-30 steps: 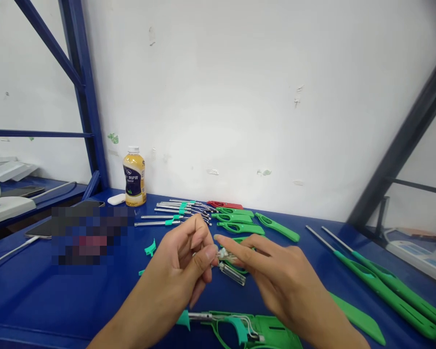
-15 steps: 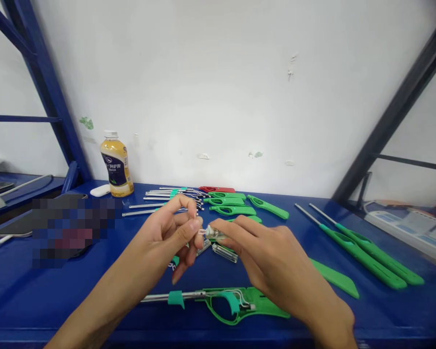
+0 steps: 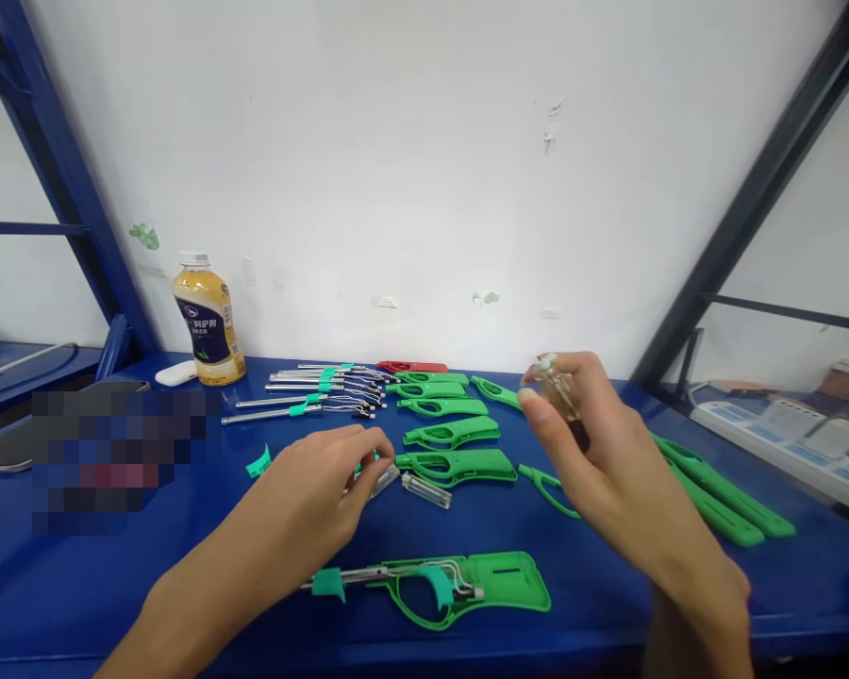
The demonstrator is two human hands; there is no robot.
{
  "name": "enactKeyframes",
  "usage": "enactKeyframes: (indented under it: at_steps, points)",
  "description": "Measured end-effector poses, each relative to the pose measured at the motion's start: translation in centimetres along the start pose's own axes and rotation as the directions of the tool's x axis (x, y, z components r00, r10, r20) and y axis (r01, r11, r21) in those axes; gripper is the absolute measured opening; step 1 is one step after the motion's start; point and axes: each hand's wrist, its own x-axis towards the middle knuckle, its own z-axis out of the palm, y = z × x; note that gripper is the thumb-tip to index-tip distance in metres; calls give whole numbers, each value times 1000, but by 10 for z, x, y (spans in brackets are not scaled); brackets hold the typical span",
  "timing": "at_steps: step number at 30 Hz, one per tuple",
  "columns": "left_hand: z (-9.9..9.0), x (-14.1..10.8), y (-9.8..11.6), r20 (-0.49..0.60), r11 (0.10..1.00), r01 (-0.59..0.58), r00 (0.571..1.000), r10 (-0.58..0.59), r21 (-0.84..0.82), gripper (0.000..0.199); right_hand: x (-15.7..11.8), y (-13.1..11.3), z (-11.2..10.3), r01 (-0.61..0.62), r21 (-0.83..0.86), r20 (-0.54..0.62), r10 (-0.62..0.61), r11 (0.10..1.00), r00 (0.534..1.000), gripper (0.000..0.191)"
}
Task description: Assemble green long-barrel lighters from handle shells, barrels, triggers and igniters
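While our right hand clamps a clear tank | we can't tell whether our left hand grips | transparent tube nearby

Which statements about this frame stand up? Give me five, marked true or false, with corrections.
1. The right hand holds a small clear part. True.
2. The red casing lies at the table's front edge. False: the red casing lies at the back, near the wall.
3. The bottle stands upright. True.
4. The front green casing has nothing inside. False: a teal trigger and white wires lie in the front green casing.
5. The left hand is near a clear tube. True.
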Motion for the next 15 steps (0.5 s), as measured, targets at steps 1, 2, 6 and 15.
enactKeyframes:
  at_steps: [1,2,6,15]
  points:
    - [2,2,-4,22,1000,-3,1000,2,28,28,1,0,1,-19,5,-9,19,1000,1000,19]
    - [3,4,-9,42,999,-2,999,-1,53,29,1,1,1,-38,7,-14,38,999,999,20]
    - [-4,6,-26,77,991,27,996,-37,129,33,1,2,2,-73,5,-30,73,997,997,23]
    - [-26,-9,-57,125,979,82,986,-106,185,25,2,1,1,-86,-3,-46,86,996,995,24]
